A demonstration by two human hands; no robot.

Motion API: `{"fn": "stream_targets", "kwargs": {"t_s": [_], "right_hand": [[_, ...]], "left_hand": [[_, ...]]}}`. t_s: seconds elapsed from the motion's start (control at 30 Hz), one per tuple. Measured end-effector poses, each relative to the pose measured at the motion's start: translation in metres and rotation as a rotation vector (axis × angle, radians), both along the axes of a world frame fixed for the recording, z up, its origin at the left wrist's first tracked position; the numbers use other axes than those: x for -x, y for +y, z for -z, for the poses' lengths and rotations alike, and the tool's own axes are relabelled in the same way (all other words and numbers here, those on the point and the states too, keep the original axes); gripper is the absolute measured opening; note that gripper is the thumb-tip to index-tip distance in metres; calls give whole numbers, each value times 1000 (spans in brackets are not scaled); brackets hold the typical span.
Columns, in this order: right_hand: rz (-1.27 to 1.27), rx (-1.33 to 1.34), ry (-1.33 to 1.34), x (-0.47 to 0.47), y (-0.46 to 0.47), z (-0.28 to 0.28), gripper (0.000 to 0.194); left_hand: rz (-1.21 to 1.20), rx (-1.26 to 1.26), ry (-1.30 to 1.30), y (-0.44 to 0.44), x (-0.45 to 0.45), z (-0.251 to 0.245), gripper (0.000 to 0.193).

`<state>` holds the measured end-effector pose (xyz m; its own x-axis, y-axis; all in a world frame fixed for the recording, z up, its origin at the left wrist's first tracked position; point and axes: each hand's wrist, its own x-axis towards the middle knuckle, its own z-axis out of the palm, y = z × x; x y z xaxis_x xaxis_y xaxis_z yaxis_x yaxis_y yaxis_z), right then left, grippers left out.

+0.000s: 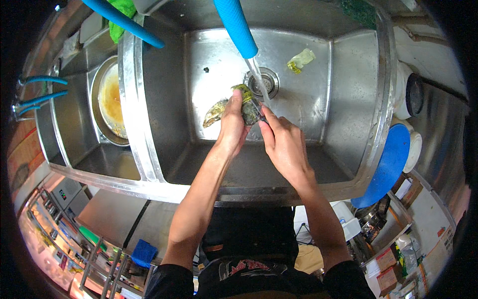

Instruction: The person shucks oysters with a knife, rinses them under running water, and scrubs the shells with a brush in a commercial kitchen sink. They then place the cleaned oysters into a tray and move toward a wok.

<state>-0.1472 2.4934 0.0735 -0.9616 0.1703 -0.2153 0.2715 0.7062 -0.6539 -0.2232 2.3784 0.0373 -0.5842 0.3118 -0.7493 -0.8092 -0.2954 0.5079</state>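
Observation:
My left hand (pixel 234 123) is closed around a dark, mottled fish (pixel 216 113) over the steel sink basin (pixel 257 31). A pointed end of it sticks out left of my hand, and a yellow-green piece (pixel 244 91) lies against it by my thumb. My right hand (pixel 283 140) grips a small metal tool (pixel 258 108), perhaps a knife or scissors, against the fish's right side; its exact kind is hidden by my fingers. Water runs from a blue hose (pixel 239 31) beside both hands, over the round drain (pixel 266 83).
A crumpled yellowish wrapper or scrap (pixel 301 59) and a dark bit (pixel 206 70) lie on the basin floor. The left basin holds a round pan (pixel 112 97) with brownish liquid. Another blue hose (pixel 127 24) hangs upper left. A blue round board (pixel 386 168) leans outside the right rim.

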Motion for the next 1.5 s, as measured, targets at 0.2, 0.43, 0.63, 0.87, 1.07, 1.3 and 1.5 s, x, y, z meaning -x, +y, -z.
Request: {"fn": "stream_targets", "kwargs": {"t_s": [0.2, 0.43, 0.63, 0.87, 1.07, 1.3, 1.5], "right_hand": [[0, 289, -151, 19, 28, -19, 29], [-108, 285, -431, 21, 52, -44, 32], [-27, 116, -153, -18, 7, -21, 32], [-74, -15, -185, 12, 5, -27, 32], [-142, 378, -313, 23, 47, -40, 34], [-24, 67, -121, -14, -1, -17, 35], [3, 150, -221, -3, 5, -12, 29]], "left_hand": [[219, 76, 115, -14, -5, -4, 42], [485, 180, 309, -30, -8, -12, 44], [236, 24, 83, -24, -10, -17, 39], [416, 221, 307, -22, -14, -16, 40], [852, 422, 570, -44, -6, -18, 38], [401, 148, 242, -28, -19, -17, 33], [630, 347, 352, -36, -15, -13, 48]]}}
